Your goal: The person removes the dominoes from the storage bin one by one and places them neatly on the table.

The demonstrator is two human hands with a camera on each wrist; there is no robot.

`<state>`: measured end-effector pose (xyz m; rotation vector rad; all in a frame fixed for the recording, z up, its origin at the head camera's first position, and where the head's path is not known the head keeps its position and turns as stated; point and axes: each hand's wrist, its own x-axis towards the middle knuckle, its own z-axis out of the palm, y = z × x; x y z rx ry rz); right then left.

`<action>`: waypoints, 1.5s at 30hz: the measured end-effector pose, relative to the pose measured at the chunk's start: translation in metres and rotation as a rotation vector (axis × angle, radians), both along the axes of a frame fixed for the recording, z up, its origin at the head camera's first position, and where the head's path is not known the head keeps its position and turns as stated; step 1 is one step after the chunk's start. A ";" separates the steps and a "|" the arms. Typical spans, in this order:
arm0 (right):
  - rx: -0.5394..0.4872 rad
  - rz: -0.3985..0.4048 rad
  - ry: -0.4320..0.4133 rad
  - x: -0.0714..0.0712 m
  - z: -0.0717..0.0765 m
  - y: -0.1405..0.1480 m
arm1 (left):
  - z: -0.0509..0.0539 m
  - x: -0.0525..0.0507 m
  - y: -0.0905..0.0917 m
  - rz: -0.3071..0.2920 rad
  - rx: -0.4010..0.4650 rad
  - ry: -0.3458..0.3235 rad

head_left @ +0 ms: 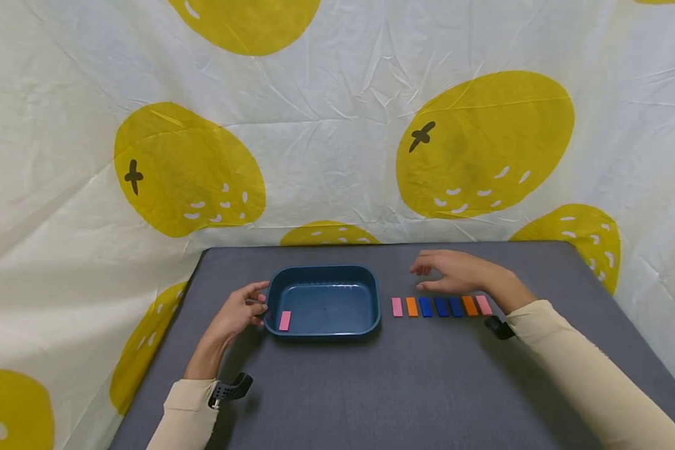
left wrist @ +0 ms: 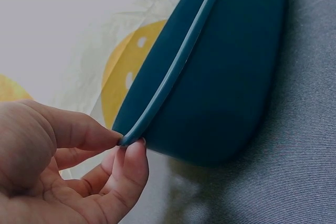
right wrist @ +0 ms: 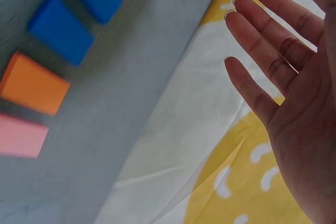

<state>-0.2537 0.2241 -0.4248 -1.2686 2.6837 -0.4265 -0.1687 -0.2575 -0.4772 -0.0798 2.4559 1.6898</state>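
My left hand (head_left: 237, 314) pinches the rim of a dark blue rectangular tray (head_left: 325, 335) at its left end; the left wrist view shows thumb and fingertips on that rim. One pink block (head_left: 284, 320) lies inside the tray, near its front left corner. Above the table, right of the tray, hovers my right hand (head_left: 455, 272), its fingers relaxed and holding nothing. Just in front of it runs a row of small flat blocks: a pink one (head_left: 397, 307), an orange one (head_left: 412, 307), three blue ones (head_left: 441, 307), another orange one (head_left: 469, 305) and another pink one (head_left: 484, 305).
A grey cloth covers the table (head_left: 337, 394). Behind the table's back edge hangs a white curtain (head_left: 326, 162) printed with yellow fruit shapes. Dark straps with small devices (head_left: 232, 389) sit on both wrists.
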 end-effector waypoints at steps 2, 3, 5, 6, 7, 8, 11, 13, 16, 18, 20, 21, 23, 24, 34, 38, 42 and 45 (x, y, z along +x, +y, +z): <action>-0.004 0.015 0.003 -0.001 0.001 -0.006 | 0.000 0.000 0.000 0.003 -0.002 -0.007; -0.007 0.021 0.004 -0.001 0.001 -0.010 | 0.000 -0.001 0.000 0.000 -0.005 -0.007; -0.014 0.038 0.011 -0.002 0.001 -0.016 | 0.000 -0.001 0.001 0.008 -0.007 -0.013; -0.018 0.045 0.010 -0.003 0.001 -0.019 | 0.000 -0.002 0.001 0.011 -0.008 -0.014; -0.021 0.054 0.012 -0.003 0.001 -0.022 | 0.000 -0.002 0.001 0.008 -0.010 -0.013; -0.026 0.060 0.007 -0.004 0.002 -0.025 | 0.000 -0.002 0.001 0.011 -0.011 -0.012; -0.035 0.083 -0.005 -0.005 0.003 -0.034 | 0.000 -0.002 0.000 0.006 -0.017 -0.006; -0.034 0.093 -0.012 -0.006 0.004 -0.041 | 0.001 -0.002 0.000 -0.001 -0.022 0.000; -0.032 0.109 -0.022 -0.007 0.006 -0.051 | 0.002 -0.002 0.000 -0.002 -0.024 0.003; -0.032 0.123 -0.025 -0.008 0.006 -0.058 | 0.001 -0.002 0.000 -0.007 -0.023 0.004; -0.036 0.133 -0.037 -0.008 0.007 -0.065 | 0.001 -0.002 -0.001 -0.004 -0.023 0.004; -0.036 0.138 -0.040 -0.008 0.007 -0.068 | 0.000 -0.002 -0.001 -0.004 -0.024 0.005; -0.033 0.145 -0.045 -0.008 0.008 -0.075 | -0.001 -0.002 -0.002 -0.004 -0.023 0.005; -0.032 0.146 -0.049 -0.008 0.009 -0.078 | -0.001 -0.002 -0.002 -0.003 -0.023 0.005; -0.042 0.184 -0.054 -0.010 0.010 -0.113 | -0.002 -0.001 -0.002 -0.003 -0.026 0.011; -0.032 0.193 -0.099 -0.013 0.008 -0.128 | -0.002 -0.001 -0.002 0.000 -0.021 0.010; -0.008 0.197 -0.134 -0.015 0.007 -0.142 | -0.001 -0.001 -0.002 0.005 -0.014 0.004; 0.009 0.198 -0.151 -0.016 0.006 -0.151 | 0.000 -0.001 -0.001 0.006 -0.014 0.004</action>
